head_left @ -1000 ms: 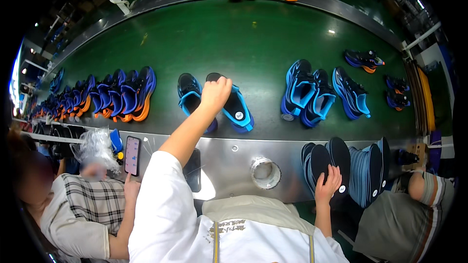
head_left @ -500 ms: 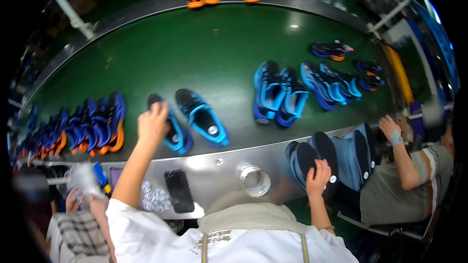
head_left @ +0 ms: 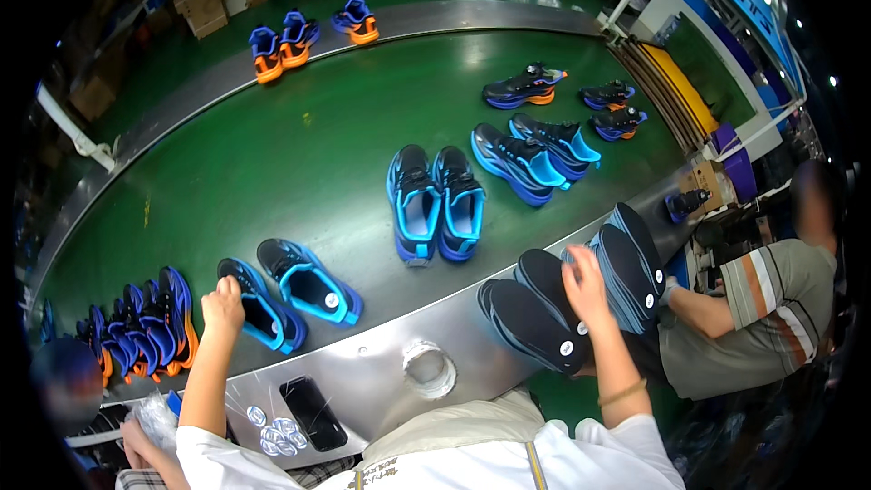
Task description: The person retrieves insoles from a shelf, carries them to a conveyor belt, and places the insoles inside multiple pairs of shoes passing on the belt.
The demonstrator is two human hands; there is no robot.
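Observation:
My left hand [head_left: 223, 304] is closed on the front part of a black and blue sneaker [head_left: 261, 311] with light blue lining. Just right of it sits the matching sneaker [head_left: 310, 283], a round white sticker on its insole. On the right, my right hand [head_left: 585, 283] hovers at black insoles [head_left: 535, 322], its fingers loosely curved and apart. It lies between that fanned pile and a second stack of insoles [head_left: 628, 277]; whether it touches one is hard to see. Round white stickers mark the heels.
A dark phone [head_left: 314, 413] and round clear discs [head_left: 283, 436] lie on the metal edge, beside a tape roll [head_left: 429, 369]. More blue sneakers [head_left: 435, 204] stand on the green belt [head_left: 345, 163]. Orange-soled shoes [head_left: 154, 322] line the left. A co-worker [head_left: 744, 336] sits at right.
The whole view has shifted, so the belt's shoes appear moved. My left hand has come down from above the left sneaker onto its front. My right hand remains by the insoles.

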